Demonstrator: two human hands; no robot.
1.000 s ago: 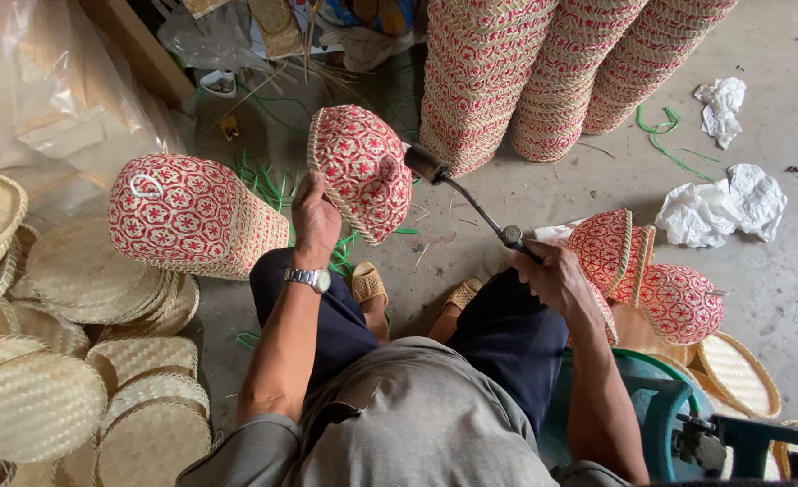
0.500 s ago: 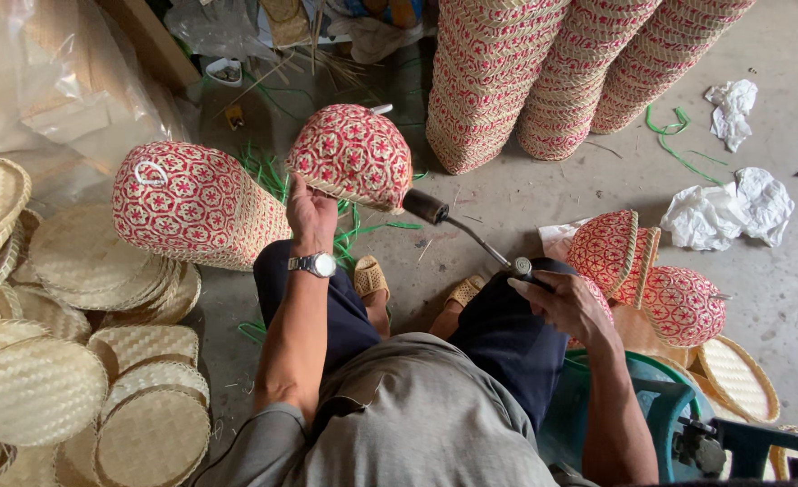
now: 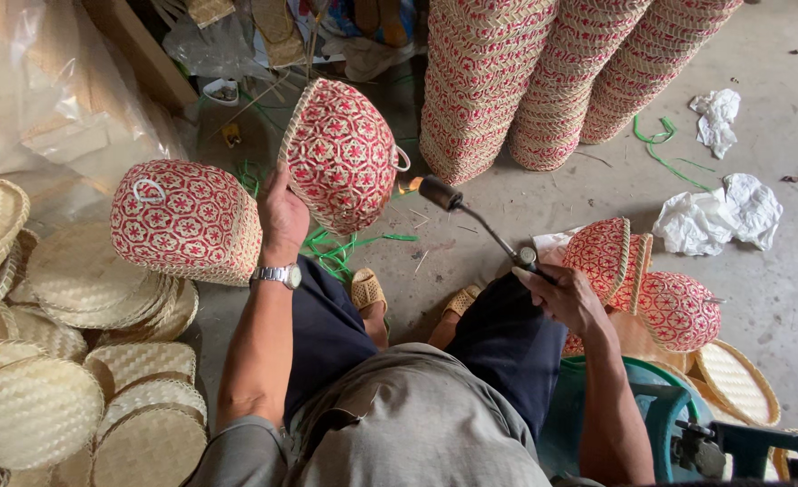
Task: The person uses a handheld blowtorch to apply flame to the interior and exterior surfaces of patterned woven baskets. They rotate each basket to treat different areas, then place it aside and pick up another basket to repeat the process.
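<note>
Now that the left hand (image 3: 284, 212) has tipped the basket (image 3: 342, 153) up and over, its side faces the torch (image 3: 471, 221), a small flame licking at the wall. Right hand (image 3: 566, 298) stays clamped on the torch handle, nozzle just beside the basket; looks like stray fibres getting singed.

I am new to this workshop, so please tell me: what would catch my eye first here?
First, the red-patterned woven basket that the left hand holds up at the centre, with a small flame beside it from the torch held in the right hand. Behind stand tall stacks of red-patterned baskets; pale round woven lids pile up at the left.
</note>
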